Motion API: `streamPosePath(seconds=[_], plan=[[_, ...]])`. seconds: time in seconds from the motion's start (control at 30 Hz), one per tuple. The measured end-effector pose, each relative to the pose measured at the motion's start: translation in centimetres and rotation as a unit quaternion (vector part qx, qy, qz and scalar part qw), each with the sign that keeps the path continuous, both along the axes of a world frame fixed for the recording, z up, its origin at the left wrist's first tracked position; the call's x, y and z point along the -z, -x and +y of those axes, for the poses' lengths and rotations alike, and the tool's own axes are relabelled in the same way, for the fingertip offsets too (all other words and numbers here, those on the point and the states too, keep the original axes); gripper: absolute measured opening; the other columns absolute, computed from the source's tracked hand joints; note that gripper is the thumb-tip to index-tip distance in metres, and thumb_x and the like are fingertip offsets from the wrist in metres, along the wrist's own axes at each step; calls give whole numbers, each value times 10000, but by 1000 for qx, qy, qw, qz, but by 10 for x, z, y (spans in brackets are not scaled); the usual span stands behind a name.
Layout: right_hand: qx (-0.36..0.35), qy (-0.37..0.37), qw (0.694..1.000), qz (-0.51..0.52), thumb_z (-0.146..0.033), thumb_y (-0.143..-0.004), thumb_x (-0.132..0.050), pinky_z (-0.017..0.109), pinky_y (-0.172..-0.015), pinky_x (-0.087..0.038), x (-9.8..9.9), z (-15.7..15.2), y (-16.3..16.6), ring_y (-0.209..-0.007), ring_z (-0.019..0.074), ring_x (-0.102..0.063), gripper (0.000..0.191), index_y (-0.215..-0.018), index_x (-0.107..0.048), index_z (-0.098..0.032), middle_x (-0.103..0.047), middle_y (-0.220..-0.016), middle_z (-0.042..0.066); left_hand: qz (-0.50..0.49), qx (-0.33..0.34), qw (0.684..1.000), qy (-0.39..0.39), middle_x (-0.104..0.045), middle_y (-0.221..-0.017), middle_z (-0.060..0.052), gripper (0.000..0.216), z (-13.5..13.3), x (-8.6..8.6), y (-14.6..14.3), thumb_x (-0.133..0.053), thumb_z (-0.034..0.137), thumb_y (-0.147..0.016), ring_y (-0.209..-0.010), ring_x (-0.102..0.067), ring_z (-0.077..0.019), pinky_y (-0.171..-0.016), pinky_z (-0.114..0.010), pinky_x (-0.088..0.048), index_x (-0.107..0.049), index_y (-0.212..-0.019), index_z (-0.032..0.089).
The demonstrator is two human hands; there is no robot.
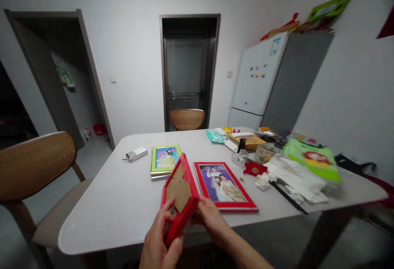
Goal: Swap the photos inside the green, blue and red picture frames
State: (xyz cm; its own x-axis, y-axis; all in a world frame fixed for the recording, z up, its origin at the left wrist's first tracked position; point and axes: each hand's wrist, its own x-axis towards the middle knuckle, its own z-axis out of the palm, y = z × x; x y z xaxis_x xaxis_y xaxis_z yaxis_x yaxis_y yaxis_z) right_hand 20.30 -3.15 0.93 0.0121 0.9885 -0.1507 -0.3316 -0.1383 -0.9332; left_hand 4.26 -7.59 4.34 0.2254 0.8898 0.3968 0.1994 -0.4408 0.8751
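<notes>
Between my two hands is a red picture frame, tilted up at the table's near edge with its brown backing board toward me. My left hand is closed round its lower left part, fingers on the backing. On the right side, my right hand grips the lower corner; its fingertips are partly hidden behind the frame. Just beyond, a larger red-framed photo lies face up on the table. Left of it, a green-framed photo rests on top of another frame.
On the white table a small silver device lies at the left. Tissues, a green tissue pack, a glass cup and a red card crowd the right. A wooden chair stands left.
</notes>
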Motion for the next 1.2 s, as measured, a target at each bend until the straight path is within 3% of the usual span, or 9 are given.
streamPosePath(seconds=[0.07,0.17,0.3,0.4,0.5,0.63,0.87,1.03,1.2], plan=[[-43,19,997,64,-504,-665,-522,251,-480,-410,4,-11,21,-534,133,-553,419,-919,-549,-172,-624,-712,47,-127,-8,989,77,-506,-1165,-124,224,-3,-13,-16,-508,295,-714,-997,-527,-253,-791,-345,-454,-491,-902,174],[29,-38,992,120,-456,-685,-515,273,-574,-450,1,-12,22,-697,165,-590,398,-978,-520,-186,-630,-868,62,-212,20,968,136,-601,-987,-87,374,3,-25,-35,-590,337,-655,-868,-588,-222,-749,-318,-472,-449,-959,171],[119,-70,990,24,-314,-703,-488,284,-582,-466,-14,8,-42,-671,175,-604,432,-1113,-449,-180,-647,-855,55,-244,35,958,144,-591,-1024,-76,579,28,-27,-53,-656,297,-591,-906,-576,-220,-780,-324,-461,-363,-1078,186],[156,-42,981,-111,-265,-697,-473,291,-554,-467,-21,26,-105,-589,177,-604,427,-1110,-471,-159,-662,-787,47,-248,95,943,199,-574,-1074,-112,594,48,-10,-71,-664,275,-580,-948,-558,-243,-801,-342,-454,-373,-1082,148],[174,-45,936,-303,-267,-701,-467,265,-591,-459,-22,39,-149,-669,182,-612,363,-1033,-551,-145,-663,-838,54,-222,151,939,216,-599,-1036,-123,473,62,18,-93,-640,229,-597,-949,-561,-237,-804,-338,-457,-428,-1006,123],[201,-10,831,-518,-266,-709,-459,235,-605,-431,-13,52,-171,-728,188,-607,320,-971,-608,-159,-667,-843,57,-71,115,978,157,-591,-1070,-73,449,74,46,-113,-579,118,-635,-956,-559,-187,-821,-301,-447,-443,-1061,154],[195,24,771,-606,-235,-694,-489,274,-680,-399,4,73,-182,-838,252,-582,312,-936,-624,-92,-638,-909,154,88,49,989,106,-564,-1114,-73,458,87,58,-109,-559,181,-668,-1013,-522,-186,-868,-305,-400,-440,-1110,162],[189,-24,744,-641,-220,-721,-455,294,-791,-367,-7,76,-156,-937,244,-537,326,-996,-587,-103,-606,-990,151,234,-31,972,11,-442,-1239,-136,527,115,48,-80,-518,260,-711,-1136,-409,-198,-943,-319,-319,-362,-1187,96],[93,-141,810,-562,-239,-745,-427,254,-825,-362,-19,92,-69,-952,177,-527,379,-1100,-513,-136,-566,-1086,95,333,-136,933,-26,-279,-1335,-150,501,171,32,-36,-519,162,-691,-1253,-164,-254,-998,-448,-128,-362,-1165,126]])
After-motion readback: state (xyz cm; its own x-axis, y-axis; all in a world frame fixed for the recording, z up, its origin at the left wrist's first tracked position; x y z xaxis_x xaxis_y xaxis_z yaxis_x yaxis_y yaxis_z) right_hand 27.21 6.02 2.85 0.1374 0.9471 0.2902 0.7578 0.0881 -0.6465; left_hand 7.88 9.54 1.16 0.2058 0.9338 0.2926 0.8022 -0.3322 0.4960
